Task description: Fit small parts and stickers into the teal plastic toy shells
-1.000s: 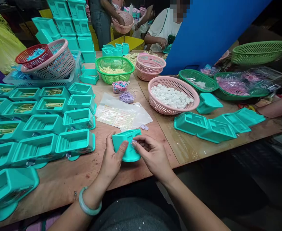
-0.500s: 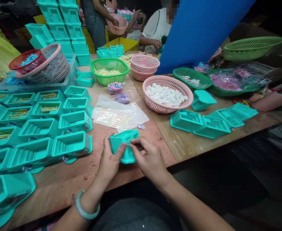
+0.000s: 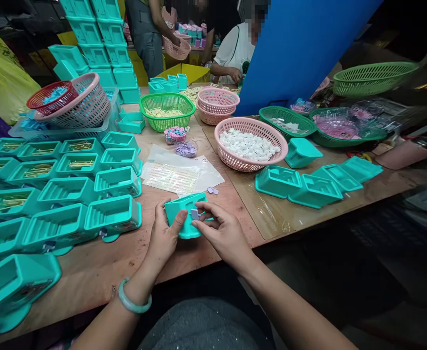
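Observation:
My left hand (image 3: 163,238) is wrapped round a teal plastic box (image 3: 188,229), tilted above the table, its thumb pressed on the near face. A small purple plastic piece (image 3: 195,214) stands at that face, at the fingertips of my right hand (image 3: 228,236), thumb and forefinger closed about it. Whether the piece is fixed into the box, I cannot tell. Just beyond the box lie loose purple pieces (image 3: 212,190) and a sticker sheet (image 3: 173,177) on white film. A clear tub (image 3: 186,148) holds more purple pieces.
Rows of teal boxes (image 3: 65,192) fill the left side, some with thin sticks inside. A pink basket (image 3: 231,160) of white pieces stands beyond my right hand, with more teal boxes (image 3: 315,191) beside it. A blue panel (image 3: 304,53) rises behind; people work farther back.
My right fingers have drawn back slightly, and the purple piece now shows between them and the box. The box has tilted a little; the whole view has shifted slightly.

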{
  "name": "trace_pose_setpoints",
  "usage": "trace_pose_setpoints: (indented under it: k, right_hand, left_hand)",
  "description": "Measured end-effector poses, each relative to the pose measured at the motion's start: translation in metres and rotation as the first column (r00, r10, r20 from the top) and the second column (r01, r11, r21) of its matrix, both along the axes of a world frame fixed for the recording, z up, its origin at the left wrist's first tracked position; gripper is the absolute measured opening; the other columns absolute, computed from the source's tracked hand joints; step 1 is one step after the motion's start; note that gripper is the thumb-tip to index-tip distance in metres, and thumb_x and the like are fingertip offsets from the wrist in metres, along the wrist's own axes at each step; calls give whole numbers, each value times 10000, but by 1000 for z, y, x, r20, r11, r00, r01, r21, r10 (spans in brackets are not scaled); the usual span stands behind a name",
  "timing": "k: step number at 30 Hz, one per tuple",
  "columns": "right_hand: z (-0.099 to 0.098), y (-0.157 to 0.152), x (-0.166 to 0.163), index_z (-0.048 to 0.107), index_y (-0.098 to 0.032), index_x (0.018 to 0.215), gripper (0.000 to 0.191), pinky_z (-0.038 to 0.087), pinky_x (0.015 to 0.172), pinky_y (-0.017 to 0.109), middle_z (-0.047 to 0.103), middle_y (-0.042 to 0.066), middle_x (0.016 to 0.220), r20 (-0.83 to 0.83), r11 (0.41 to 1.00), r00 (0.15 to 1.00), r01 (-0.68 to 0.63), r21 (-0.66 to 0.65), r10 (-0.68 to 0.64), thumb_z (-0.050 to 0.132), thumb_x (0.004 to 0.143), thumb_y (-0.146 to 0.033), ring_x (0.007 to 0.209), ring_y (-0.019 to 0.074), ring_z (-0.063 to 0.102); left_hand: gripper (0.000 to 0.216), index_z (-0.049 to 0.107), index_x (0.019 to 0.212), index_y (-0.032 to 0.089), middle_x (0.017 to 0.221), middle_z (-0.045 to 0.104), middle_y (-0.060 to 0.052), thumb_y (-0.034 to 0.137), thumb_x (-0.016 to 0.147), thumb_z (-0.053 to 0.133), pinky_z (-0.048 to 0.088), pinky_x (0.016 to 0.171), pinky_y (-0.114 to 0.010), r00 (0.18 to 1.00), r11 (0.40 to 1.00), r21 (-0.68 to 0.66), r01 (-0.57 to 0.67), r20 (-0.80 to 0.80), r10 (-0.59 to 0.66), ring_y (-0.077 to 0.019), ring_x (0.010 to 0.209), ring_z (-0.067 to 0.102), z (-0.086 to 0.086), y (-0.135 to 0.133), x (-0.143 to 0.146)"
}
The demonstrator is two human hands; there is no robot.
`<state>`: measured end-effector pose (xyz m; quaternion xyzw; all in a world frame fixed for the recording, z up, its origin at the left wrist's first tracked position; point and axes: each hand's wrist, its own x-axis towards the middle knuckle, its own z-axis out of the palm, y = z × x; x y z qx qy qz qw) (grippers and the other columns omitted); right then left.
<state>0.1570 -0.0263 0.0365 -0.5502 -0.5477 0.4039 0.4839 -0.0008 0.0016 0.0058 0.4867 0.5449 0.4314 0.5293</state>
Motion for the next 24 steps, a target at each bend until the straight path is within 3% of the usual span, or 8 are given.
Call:
trace_pose_setpoints:
  k: [2, 5, 8, 11, 17, 24]
  right_hand:
    - [1, -3, 1, 698, -188, 1075, 251, 595, 698, 269, 694, 70, 1038, -18, 1000, 1000, 24, 13, -24, 707, 829, -237, 806, 159, 690]
    - [4, -5, 1, 699, -186, 882, 88, 527, 652, 255, 676, 42, 872, 131, 998, 991, 34, 52, -40, 657, 897, -261, 735, 148, 645]
    - [8, -3, 3, 669, -189, 770, 229, 425, 597, 261, 632, 16, 716, 337, 999, 941, 1, 33, -12, 588, 966, -272, 663, 146, 583]
    - [12, 1, 8, 640, -189, 760, 251, 378, 594, 265, 612, 3, 681, 442, 998, 895, -61, 11, 50, 549, 990, -234, 629, 140, 548]
    - [18, 5, 13, 594, -197, 763, 229, 372, 603, 269, 607, 2, 709, 436, 992, 896, -114, 54, 79, 539, 986, -201, 654, 147, 551]
    - [15, 10, 10, 567, -202, 754, 221, 373, 600, 271, 609, 4, 717, 462, 990, 884, -116, 75, 68, 552, 975, -189, 650, 147, 550]
  left_hand:
    - [817, 414, 1322, 204, 1185, 606, -117, 744, 764, 668, 510, 874, -394, 1000, 1000, 2, 11, 0, -11, -271, 1041, 625, -1, -1, 0]
    - [794, 405, 1341, 215, 1209, 607, -119, 711, 784, 678, 507, 893, -401, 999, 999, 22, 26, -27, -25, -275, 1068, 618, -2, -3, 1]
    - [775, 418, 1326, 211, 1218, 609, -121, 711, 789, 670, 504, 898, -399, 999, 1000, 24, 19, -35, -18, -278, 1085, 617, 0, -3, 0]
    - [772, 429, 1310, 212, 1172, 631, -104, 709, 776, 682, 512, 864, -382, 998, 999, -5, 46, -35, -46, -267, 1045, 634, 4, -2, -2]
    - [727, 450, 1268, 208, 1035, 668, -61, 669, 771, 709, 541, 769, -338, 996, 996, -32, 81, -22, -82, -233, 924, 671, 15, 4, -1]
    - [732, 434, 1293, 214, 999, 687, -53, 664, 783, 701, 550, 751, -345, 995, 994, -53, 96, -28, -98, -232, 886, 685, 14, 6, -3]
